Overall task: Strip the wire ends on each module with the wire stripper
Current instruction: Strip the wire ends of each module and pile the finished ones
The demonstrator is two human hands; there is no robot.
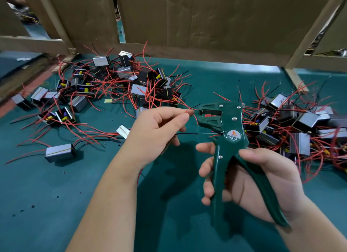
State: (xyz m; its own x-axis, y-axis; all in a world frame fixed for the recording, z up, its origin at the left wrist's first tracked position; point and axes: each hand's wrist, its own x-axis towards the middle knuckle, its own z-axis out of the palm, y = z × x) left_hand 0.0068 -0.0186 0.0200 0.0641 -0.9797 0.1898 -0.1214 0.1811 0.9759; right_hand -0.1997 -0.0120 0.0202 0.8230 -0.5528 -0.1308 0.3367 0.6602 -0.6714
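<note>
Down at the lower right of the frame, the right hand (244, 178) has its grip wrapped round both handles of the stripper (225, 120). The handles stand apart, so I think the squeeze has not come yet.

Up a bit, near the middle, the left hand (157, 128) pinches a red wire (187, 112) in its grip, between thumb and first finger. The wire's tip is right at the stripper's mouth. I cannot tell if it is inside. A black wire (185, 133) pokes out under that hand and toward the stripper. The module these wires belong to is hidden.

What could go wrong? The fingertips are very near the mouth, so a fast squeeze could nip them. If the wire goes in too far, too much red skin may come off. If it goes in too little, the stripper may bite only air. A weak pinch could let the wire slide away when the stripper pulls. The black wire could wander in too and get cut by mistake.

Farther back, modules (120, 79) lie in heaps on the green table (56, 186), at the upper left and at the right. Their wires are tangled, so pulling one may drag others. Behind them stands cardboard (206, 26).
</note>
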